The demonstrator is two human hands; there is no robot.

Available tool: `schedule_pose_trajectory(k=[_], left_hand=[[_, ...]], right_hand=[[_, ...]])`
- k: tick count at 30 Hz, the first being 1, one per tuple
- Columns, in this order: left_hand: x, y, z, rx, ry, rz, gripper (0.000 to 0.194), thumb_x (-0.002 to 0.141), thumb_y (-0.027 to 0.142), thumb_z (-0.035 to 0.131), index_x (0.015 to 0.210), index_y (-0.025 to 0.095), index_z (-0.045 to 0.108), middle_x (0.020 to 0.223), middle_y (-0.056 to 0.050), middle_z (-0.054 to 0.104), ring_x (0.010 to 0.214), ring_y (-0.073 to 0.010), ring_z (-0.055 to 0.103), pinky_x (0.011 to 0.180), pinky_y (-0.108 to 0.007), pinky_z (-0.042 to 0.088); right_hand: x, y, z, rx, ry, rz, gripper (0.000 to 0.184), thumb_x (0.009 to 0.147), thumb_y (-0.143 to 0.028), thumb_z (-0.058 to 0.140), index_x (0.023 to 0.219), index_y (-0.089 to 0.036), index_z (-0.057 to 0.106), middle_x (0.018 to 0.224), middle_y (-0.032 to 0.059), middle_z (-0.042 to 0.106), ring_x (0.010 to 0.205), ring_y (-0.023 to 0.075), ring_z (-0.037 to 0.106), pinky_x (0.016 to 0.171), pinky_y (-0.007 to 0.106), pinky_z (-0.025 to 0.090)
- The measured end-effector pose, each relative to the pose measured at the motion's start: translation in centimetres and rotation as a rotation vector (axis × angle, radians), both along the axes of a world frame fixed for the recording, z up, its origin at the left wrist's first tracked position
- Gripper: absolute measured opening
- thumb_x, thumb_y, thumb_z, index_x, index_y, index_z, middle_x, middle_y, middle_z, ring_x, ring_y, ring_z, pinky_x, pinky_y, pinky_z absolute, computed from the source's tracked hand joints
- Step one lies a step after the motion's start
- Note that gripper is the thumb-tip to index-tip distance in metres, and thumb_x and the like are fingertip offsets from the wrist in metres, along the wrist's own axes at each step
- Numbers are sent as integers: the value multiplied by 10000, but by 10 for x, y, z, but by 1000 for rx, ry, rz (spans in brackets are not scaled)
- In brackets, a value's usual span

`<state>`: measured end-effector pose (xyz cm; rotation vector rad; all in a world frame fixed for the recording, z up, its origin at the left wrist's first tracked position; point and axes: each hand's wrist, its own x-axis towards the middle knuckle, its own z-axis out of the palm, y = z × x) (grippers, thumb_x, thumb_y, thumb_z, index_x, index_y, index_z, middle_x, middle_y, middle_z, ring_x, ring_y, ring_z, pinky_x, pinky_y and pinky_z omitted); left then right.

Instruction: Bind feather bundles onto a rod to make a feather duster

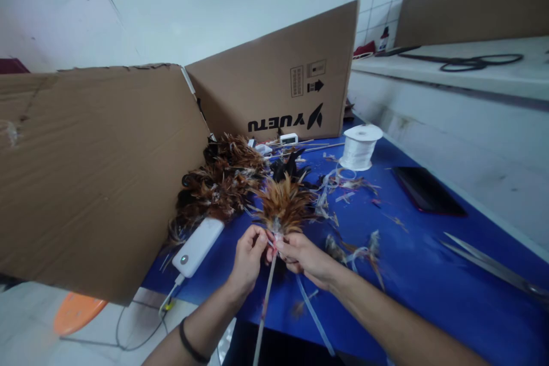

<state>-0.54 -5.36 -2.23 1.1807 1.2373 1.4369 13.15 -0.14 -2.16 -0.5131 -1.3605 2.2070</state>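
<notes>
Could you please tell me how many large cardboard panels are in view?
3: a left panel beside the brown feathers, a printed panel behind them, and a plain panel along the white ledge at upper right. Others may be hidden.

We read one brand clearly: "YUETU" [278, 124], in black capitals and upside down on the box [266, 83], with a black leaf-like logo [316, 117] beside its Y. On that same panel we see a bold arrow [316, 86] pointing right, and two framed marks, one [297, 80] filled with characters too small for us to make out, the other [316, 68] equally unclear. We can read neither the power bank's [199, 246] small round display nor the white gadget's [289, 138] screen.
</notes>
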Motion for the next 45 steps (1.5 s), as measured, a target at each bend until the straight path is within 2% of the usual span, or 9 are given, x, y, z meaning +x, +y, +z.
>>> schedule_pose_trajectory(k=[7, 10, 17, 20, 25, 30, 35, 40, 45], left_hand=[[11, 6, -10, 63, -162, 55, 219, 857, 350, 482, 756, 160, 441, 664, 33, 568, 339, -1, 360, 377, -157, 264], [12, 8, -13, 53, -195, 56, 218, 854, 364, 478, 757, 177, 423, 608, 56, 530, 323, -14, 331, 344, -159, 243], [6, 11, -7, 66, 257, 51, 239, 878, 347, 426, 725, 167, 467, 578, 37, 513, 481, -64, 461, 483, -180, 372], [3, 15, -6, 78, 437, 2, 235, 879, 338, 419, 726, 167, 472, 583, 31, 519, 497, -70, 457, 503, -185, 370], [2, 24, -9, 56, 494, -102, 237, 883, 338, 399, 718, 176, 453, 586, 32, 522, 468, -69, 453, 472, -179, 362], [2, 28, -8, 55, 551, -193, 244, 880, 317, 399, 697, 176, 476, 558, 37, 502, 449, -64, 443, 461, -172, 345], [1, 30, -13, 37, 546, -249, 218, 857, 297, 436, 690, 175, 505, 528, 33, 504, 434, -68, 440, 449, -171, 336], [0, 32, -19, -53, 452, -264, 104, 807, 264, 499, 743, 183, 510, 549, 34, 545, 416, -75, 467, 418, -167, 357], [1, 32, -16, -103, 401, -254, 99, 768, 247, 554, 752, 201, 468, 563, 46, 570, 405, -84, 487, 398, -175, 370]], right_hand=[[0, 0, -4, -64, 28, -16, 357, 711, -435, 658, 682, -150, 444, 532, -88, 288, 428, 24, 143, 382, 201, 83], [0, 1, -8, -106, 37, -17, 356, 715, -425, 657, 663, -153, 433, 538, -82, 316, 427, 23, 151, 384, 200, 87], [8, 8, -7, -170, -16, 21, 289, 712, -362, 664, 736, -131, 492, 581, -57, 390, 450, 18, 190, 401, 179, 78], [12, 11, -2, -131, -85, -5, 238, 706, -311, 649, 732, -119, 510, 581, -45, 419, 444, 15, 208, 398, 171, 88], [15, 15, 1, -31, -345, -115, 113, 748, -226, 517, 742, -119, 553, 573, -20, 483, 420, 31, 292, 375, 162, 132], [20, 23, -16, 258, -565, -278, 164, 744, -188, 479, 603, -141, 550, 496, -19, 520, 415, 52, 380, 403, 175, 255], [27, 28, -18, 450, -483, -397, 145, 780, -227, 471, 711, -160, 580, 532, -18, 563, 440, 75, 459, 451, 195, 332], [26, 23, 3, 446, -290, -457, 149, 815, -254, 471, 861, -154, 572, 607, -13, 573, 443, 70, 456, 455, 206, 353], [23, 17, 10, 450, -204, -465, 158, 840, -274, 469, 881, -160, 569, 650, -4, 584, 486, 81, 506, 484, 218, 393]])
